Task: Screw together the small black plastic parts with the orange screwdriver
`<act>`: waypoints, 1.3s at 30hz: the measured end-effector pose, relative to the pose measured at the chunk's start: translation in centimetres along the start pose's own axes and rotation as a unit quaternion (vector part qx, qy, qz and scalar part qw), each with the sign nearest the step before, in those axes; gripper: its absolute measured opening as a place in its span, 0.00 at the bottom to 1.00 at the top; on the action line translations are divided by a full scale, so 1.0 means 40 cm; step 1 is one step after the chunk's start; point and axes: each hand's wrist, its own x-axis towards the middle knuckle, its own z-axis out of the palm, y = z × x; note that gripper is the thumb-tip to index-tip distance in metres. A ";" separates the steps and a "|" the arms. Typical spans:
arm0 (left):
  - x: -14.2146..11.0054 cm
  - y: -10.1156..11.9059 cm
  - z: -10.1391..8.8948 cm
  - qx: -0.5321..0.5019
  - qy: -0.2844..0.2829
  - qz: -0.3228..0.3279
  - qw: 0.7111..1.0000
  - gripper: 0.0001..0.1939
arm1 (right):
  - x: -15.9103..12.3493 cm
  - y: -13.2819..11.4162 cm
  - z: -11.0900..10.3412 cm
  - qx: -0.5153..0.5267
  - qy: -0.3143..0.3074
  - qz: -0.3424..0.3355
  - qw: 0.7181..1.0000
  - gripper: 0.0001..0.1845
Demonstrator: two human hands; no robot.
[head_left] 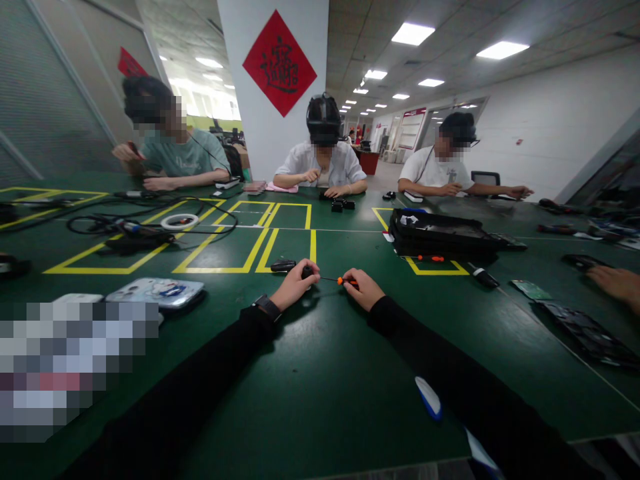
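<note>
Black Chinese characters (281, 67) — on a red diamond sign (281, 100), white pillar (267, 137)

The orange-and-black screwdriver (341, 281) is held nearly level over the green table (325, 387), shaft (329, 279) pointing at a small black part (307, 272).

From my cam: both arms reach fwd in black sleeves, R sleeve shoved up a bit past the wrist. L hand (296, 285) w/ dark wristband, fingers curled; R hand (364, 289) opp. it, fingers pinched.
</note>
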 end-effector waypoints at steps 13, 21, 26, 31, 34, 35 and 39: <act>0.000 0.006 -0.001 0.014 -0.001 0.022 1.000 0.10 | 0.000 0.004 0.003 0.020 0.008 0.001 1.000 0.08; -0.004 0.016 0.002 0.013 0.010 -0.005 1.000 0.12 | 0.000 0.007 0.001 0.025 0.003 -0.016 1.000 0.08; -0.005 0.018 0.005 0.012 0.012 -0.001 1.000 0.13 | -0.007 -0.008 -0.005 0.045 0.015 0.000 0.999 0.10; -0.004 0.018 0.004 0.015 0.008 -0.001 1.000 0.12 | -0.005 -0.016 -0.006 0.072 0.034 0.006 0.997 0.10; -0.003 0.014 0.002 0.015 0.009 0.008 1.000 0.11 | -0.004 -0.012 -0.003 0.082 0.034 0.017 0.996 0.13; -0.003 0.012 0.002 0.015 0.012 0.008 1.000 0.11 | -0.004 -0.010 -0.003 0.082 0.032 0.013 0.996 0.13; -0.002 0.005 0.002 0.007 0.017 -0.006 1.000 0.13 | -0.006 -0.010 -0.009 0.079 0.034 -0.021 0.996 0.15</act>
